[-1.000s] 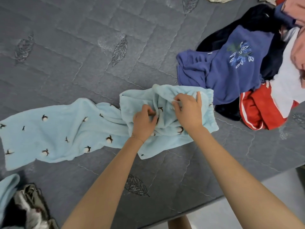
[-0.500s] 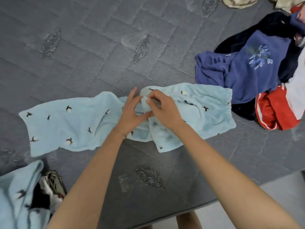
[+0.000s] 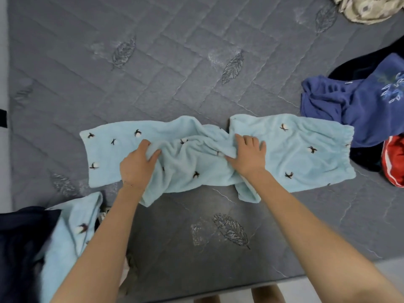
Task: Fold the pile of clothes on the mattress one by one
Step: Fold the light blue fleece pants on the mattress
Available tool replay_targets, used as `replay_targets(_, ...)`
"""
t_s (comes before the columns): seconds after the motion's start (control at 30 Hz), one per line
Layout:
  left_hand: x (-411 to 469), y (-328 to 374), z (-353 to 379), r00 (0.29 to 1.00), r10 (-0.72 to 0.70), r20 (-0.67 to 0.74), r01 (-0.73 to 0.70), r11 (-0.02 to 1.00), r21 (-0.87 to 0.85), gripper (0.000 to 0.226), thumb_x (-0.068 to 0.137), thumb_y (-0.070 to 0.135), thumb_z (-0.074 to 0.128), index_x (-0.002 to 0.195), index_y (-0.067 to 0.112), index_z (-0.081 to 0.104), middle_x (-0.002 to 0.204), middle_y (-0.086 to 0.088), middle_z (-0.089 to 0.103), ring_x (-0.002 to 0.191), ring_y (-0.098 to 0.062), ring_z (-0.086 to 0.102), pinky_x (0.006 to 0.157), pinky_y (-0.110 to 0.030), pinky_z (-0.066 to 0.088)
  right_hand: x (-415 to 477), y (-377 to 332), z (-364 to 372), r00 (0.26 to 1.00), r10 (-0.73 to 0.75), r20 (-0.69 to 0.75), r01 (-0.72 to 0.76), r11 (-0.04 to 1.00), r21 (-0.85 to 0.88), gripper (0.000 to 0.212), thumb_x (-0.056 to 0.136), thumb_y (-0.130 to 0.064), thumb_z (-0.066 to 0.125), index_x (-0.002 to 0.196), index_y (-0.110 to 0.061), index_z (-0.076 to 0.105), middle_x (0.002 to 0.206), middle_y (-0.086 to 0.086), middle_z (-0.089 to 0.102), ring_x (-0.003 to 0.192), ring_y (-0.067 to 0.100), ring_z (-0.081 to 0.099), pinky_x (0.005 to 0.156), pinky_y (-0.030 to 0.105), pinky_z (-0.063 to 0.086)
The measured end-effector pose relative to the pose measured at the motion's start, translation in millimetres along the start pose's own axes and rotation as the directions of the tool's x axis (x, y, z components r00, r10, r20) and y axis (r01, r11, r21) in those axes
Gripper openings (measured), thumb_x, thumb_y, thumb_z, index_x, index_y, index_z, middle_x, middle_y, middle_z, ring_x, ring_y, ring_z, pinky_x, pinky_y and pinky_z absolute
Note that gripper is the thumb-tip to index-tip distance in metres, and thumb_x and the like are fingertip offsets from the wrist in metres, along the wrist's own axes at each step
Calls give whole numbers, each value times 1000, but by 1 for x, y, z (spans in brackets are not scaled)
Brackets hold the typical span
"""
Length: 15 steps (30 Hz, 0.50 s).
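Note:
Light blue fleece trousers [image 3: 295, 149] with small cotton-flower prints lie stretched sideways across the grey quilted mattress [image 3: 175, 62], waistband at the right, bunched in the middle. My left hand [image 3: 137, 165] grips a fold of the fabric left of the bunch. My right hand [image 3: 249, 154] pinches the bunched cloth on its right side, fingers spread over the flat part. The unfolded pile at the right edge shows a navy-blue top with a leaf print [image 3: 358, 106], a dark garment [image 3: 363, 158] and a red garment with white stripes [image 3: 393, 162].
A matching light blue garment [image 3: 67, 237] and a dark navy one [image 3: 19, 248] lie at the lower left. A beige patterned cloth [image 3: 367, 9] sits at the top right. The mattress's near edge [image 3: 218, 289] runs along the bottom, with floor and feet below it.
My hands, close together on the trousers' middle before, have moved apart, left hand leftward and right hand rightward, spreading the fabric. The view has shifted left and nearer.

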<state>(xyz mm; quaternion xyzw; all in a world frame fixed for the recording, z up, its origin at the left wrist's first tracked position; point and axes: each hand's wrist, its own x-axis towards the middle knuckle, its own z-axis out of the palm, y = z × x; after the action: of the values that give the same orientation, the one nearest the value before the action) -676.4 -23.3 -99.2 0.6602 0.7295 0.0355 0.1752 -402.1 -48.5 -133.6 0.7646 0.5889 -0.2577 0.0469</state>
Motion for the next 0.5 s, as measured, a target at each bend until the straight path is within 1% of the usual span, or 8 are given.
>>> replay_targets(0.07, -1, -20, 6, 1000, -2, -23, 2, 1000, -4, 37, 97, 36, 54, 111, 2, 55, 84, -21, 65, 77, -42, 61, 63, -37, 34, -5, -7, 7, 998, -40, -53, 39, 999, -29, 40, 93, -37, 51, 128, -19, 55, 127, 6, 54, 120, 29, 44, 101, 40, 26)
replay_targets(0.13, -2, -35, 14, 999, 22, -33, -23, 1000, -18, 32, 97, 32, 54, 100, 0, 55, 78, -21, 64, 72, -41, 61, 62, -38, 36, -7, -15, 10, 985, -80, -151, 75, 997, -37, 25, 93, -26, 52, 110, -15, 66, 112, 7, 60, 106, 30, 51, 87, 37, 30)
replay_targets(0.23, -5, -45, 18, 998, -28, -52, 27, 1000, -16, 28, 99, 28, 52, 100, 0, 54, 78, -22, 62, 70, -41, 60, 61, -39, 36, -4, -31, 8, 945, -97, -313, 154, 975, 162, 15, 86, -19, 61, 83, -9, 70, 88, 11, 60, 82, 34, 54, 72, 39, 37)
replay_targets(0.3, -2, -54, 14, 984, -101, -146, 97, 995, -32, 27, 99, 25, 51, 106, 0, 55, 81, -24, 63, 72, -42, 59, 61, -40, 36, 2, -44, 5, 902, -125, -413, 251, 931, 267, 15, 81, -18, 63, 73, -7, 69, 76, 10, 57, 70, 30, 52, 63, 40, 43)
replay_targets(0.33, 2, -59, 9, 970, -145, -193, 139, 989, -44, 27, 99, 25, 51, 109, 1, 55, 82, -25, 63, 74, -43, 59, 62, -41, 37, 4, -52, 2, 886, -156, -437, 301, 909, 287, 14, 79, -18, 63, 73, -7, 70, 75, 10, 56, 69, 27, 50, 62, 39, 43)
replay_targets(0.4, 10, -70, -1, 942, -215, -258, 207, 977, -56, 27, 99, 24, 49, 111, 0, 54, 83, -28, 62, 75, -46, 58, 64, -42, 36, 9, -68, -1, 871, -222, -438, 362, 893, 267, 15, 77, -11, 65, 88, -9, 74, 81, 11, 58, 75, 29, 52, 66, 35, 40)
replay_targets(0.47, 19, -80, -9, 930, -241, -278, 239, 970, -42, 28, 100, 23, 48, 109, -2, 53, 84, -31, 60, 74, -47, 56, 64, -42, 33, 10, -80, 3, 904, -211, -371, 289, 942, 170, 34, 74, -7, 67, 108, -10, 69, 97, 13, 58, 89, 34, 53, 74, 36, 34)
replay_targets(0.5, 22, -83, -13, 926, -252, -280, 254, 967, -32, 28, 101, 23, 47, 110, -3, 53, 86, -31, 60, 75, -47, 56, 66, -42, 31, 8, -85, 7, 923, -175, -343, 225, 968, 110, 39, 72, -8, 68, 111, -9, 65, 102, 15, 56, 94, 35, 51, 77, 38, 32)
